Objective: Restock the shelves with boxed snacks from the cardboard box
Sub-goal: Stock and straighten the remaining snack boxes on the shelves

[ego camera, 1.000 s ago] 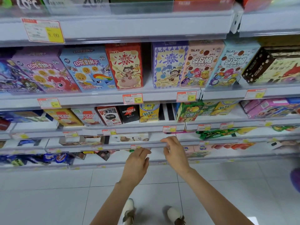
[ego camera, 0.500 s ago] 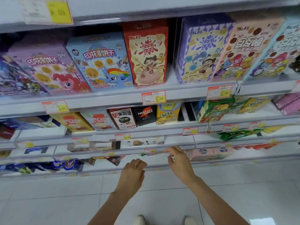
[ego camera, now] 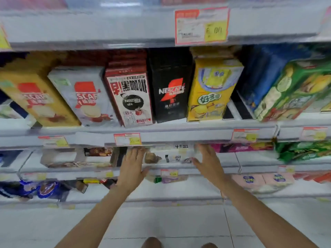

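- Left fingers [ego camera: 137, 154]: straight and held close together, pointing into the shelf; the tips sit at the left end of a white snack box [ego camera: 172, 157]. Blur hides whether they touch it.
- Right fingers [ego camera: 203, 149]: straight and slightly spread, with the tips at the box's right end. I cannot tell if they make contact either.
- Your left hand [ego camera: 131, 170] is back-up and flat. Your right hand [ego camera: 209, 162] is turned with its palm towards the box. Neither hand curls round anything.
- The white snack box lies flat between your two hands, black characters on its top face, on the shelf [ego camera: 188, 170] below the coffee row.
- A price tag [ego camera: 169, 173] is clipped to that shelf's front rail, just below the box.
- On the same shelf, a brown-printed box [ego camera: 97, 152] lies to the left, pink packs [ego camera: 241, 147] to the right, and green packets [ego camera: 304, 151] further right.
- On the shelf above, standing upright from left to right: a white Nescafé box [ego camera: 84, 97], a red-and-white box [ego camera: 129, 99], a black Nescafé box [ego camera: 170, 90] and a yellow box [ego camera: 211, 93].
- Both forearms reach up from the tiled floor [ego camera: 161, 221] side of the frame.
- The whole frame is motion-blurred and the print is mostly unreadable.
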Motion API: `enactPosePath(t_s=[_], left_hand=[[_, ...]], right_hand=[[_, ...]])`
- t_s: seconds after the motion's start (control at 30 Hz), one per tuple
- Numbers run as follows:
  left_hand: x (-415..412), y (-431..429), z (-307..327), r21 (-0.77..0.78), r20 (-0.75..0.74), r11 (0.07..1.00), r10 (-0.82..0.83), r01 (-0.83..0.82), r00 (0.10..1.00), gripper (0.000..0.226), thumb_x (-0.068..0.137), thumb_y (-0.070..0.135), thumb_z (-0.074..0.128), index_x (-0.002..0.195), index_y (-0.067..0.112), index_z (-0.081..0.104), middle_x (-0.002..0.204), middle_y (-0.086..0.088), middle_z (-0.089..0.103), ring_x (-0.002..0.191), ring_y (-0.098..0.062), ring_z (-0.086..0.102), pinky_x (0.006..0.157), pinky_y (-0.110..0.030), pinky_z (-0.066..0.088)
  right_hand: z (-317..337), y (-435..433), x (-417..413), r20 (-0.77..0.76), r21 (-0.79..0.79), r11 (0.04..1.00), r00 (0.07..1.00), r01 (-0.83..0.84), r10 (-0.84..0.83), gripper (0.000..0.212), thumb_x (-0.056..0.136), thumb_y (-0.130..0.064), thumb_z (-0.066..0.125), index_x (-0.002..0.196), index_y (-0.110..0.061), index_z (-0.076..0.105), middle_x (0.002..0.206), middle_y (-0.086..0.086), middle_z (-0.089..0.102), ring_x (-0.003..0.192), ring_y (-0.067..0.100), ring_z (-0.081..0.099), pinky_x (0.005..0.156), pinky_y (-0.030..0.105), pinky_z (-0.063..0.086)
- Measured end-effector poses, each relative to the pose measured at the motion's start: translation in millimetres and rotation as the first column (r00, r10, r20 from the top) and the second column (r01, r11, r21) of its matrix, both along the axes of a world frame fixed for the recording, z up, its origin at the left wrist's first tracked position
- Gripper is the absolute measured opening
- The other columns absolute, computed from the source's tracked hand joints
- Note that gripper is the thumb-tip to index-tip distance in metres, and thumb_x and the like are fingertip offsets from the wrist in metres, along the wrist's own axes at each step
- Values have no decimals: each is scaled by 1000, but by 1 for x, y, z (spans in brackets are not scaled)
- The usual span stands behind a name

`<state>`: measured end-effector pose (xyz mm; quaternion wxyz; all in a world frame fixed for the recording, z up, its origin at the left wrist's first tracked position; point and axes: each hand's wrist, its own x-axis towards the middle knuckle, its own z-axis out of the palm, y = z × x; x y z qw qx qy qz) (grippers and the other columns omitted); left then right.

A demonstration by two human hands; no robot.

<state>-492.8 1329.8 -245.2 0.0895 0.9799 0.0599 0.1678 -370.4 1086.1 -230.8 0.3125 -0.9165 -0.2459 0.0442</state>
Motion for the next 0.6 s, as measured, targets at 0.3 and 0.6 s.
enactPosePath(t_s=[0.3,0.6], left_hand=[[46,22,-63,191,448,978,-13,-82,894,48,93,52,39,103,11,63,97,-6,61,91,-23,47,78,-34,34],[49,26,-73,280,548,956,-79,-93,833,44,87,50,51,104,11,62,94,-9,61,88,-24,45,73,-34,32]], right_hand=[[-73,22,45,435,260,960,900,-107,-17,42,76,-44,65,112,-21,68,127,0,57,113,10,49,91,28,43],[-87,24,48,429,376,917,902,-134,-45,39,78,-26,75,116,-21,65,131,-6,52,112,-2,44,90,18,35]])
